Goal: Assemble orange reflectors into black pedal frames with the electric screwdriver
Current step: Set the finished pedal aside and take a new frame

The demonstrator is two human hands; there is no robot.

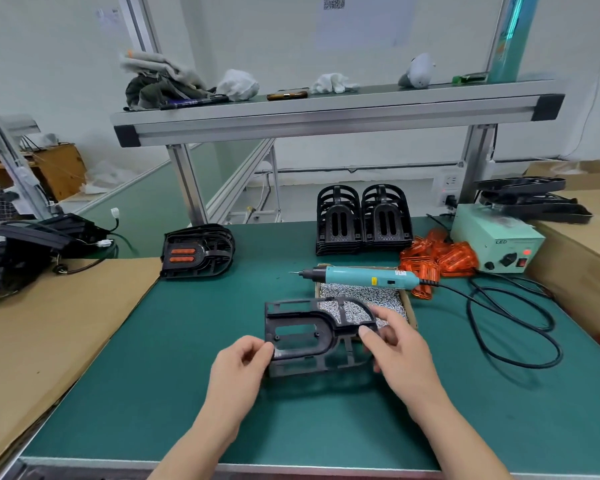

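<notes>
Both hands hold one black pedal frame (302,341) just above the green mat. My left hand (238,370) pinches its near left corner. My right hand (399,351) grips its right end, thumb on top. The frame's reflector opening shows no orange piece. Behind it, the teal electric screwdriver (364,276) lies across a shallow tray of screws (378,296), bit pointing left. A pile of orange reflectors (437,259) sits to the right of the tool.
Two stacks of black frames (362,221) stand at the mat's back. A stack with orange reflectors fitted (196,252) lies at the back left. The power supply box (496,242) and its looping black cable (513,323) occupy the right. Cardboard (49,320) flanks the mat.
</notes>
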